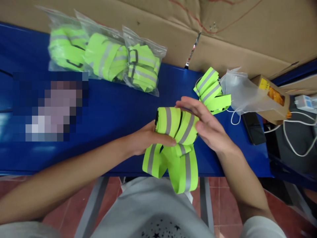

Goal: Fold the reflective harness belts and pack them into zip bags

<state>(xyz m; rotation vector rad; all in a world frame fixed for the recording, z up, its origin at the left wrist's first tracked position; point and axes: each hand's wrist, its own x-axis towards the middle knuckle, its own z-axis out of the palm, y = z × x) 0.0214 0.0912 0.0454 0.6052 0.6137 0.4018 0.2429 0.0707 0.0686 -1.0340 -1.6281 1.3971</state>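
Note:
A neon yellow-green reflective strap [165,121] with grey stripes is rolled into a bundle above the table's front edge. Its loose loops [187,168] hang below the roll. My left hand [151,138] grips it from the left, thumb across the front and the other fingers hidden behind. On the other side, my right hand [206,125] holds the roll's right end, its thumb against the strap and its fingers reaching along the far side. Right of the bundle, a second folded reflective strap [209,89] lies on the blue table [111,115].
Three clear zip bags [145,66] of similar straps lie along the back left. At the right are empty plastic bags [241,91], a cardboard box [269,96], a black phone [254,128] and white cables [294,148]. A cardboard wall [235,46] borders the back. One item at left is pixelated.

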